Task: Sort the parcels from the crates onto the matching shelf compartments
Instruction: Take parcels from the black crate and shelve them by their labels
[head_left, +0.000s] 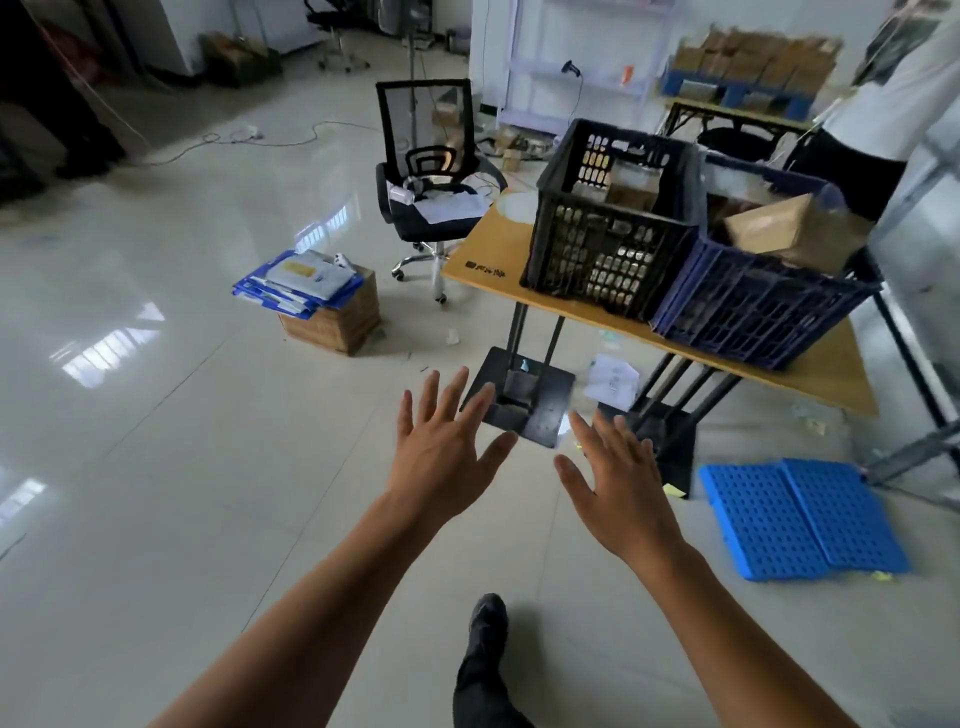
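Two crates, a black crate (608, 228) and a blue crate (753, 312), sit upper right on the counter (483, 270) holding brown parcels (769, 228), while left hand (441, 457) and right hand (623, 483) reach forward at centre, fingers (430, 400) spread and empty, so sorting apparently remains to do.

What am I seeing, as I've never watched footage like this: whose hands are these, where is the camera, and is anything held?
No machine here: one camera worn on a person's head looks forward and down. The bare hands are that person's own, the left hand and the right hand, both with fingers spread, holding nothing. Ahead, a wooden table carries a black crate and a blue crate side by side; a brown parcel lies in the blue one.
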